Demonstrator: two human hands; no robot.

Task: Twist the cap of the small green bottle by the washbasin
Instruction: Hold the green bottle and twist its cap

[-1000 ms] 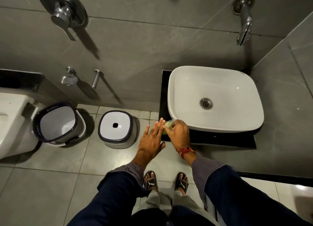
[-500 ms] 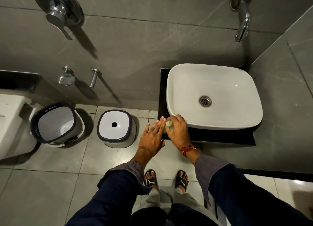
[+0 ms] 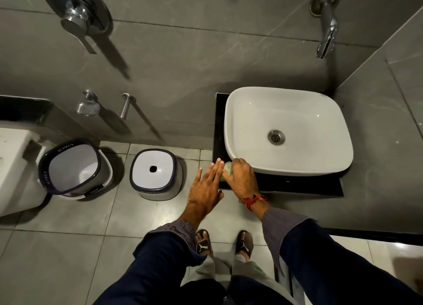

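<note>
The small green bottle [image 3: 228,168] stands on the front left corner of the black counter [image 3: 297,185], beside the white washbasin [image 3: 288,130]. My right hand [image 3: 241,179] has its fingers closed around the bottle's top, hiding most of it. A red thread is tied round that wrist. My left hand [image 3: 207,188] lies flat with fingers straight and together, its fingertips against the bottle's left side. The bottle's body is mostly hidden between both hands.
A wall tap [image 3: 326,30] hangs above the basin. On the floor to the left stand a white stool [image 3: 155,174] with a centre hole and a bucket [image 3: 73,167]. A toilet [image 3: 13,167] is at the far left. My sandalled feet [image 3: 225,244] stand below the counter.
My right hand's fingers have shifted slightly over the bottle's top, covering more of it. The left hand stays flat against the bottle.
</note>
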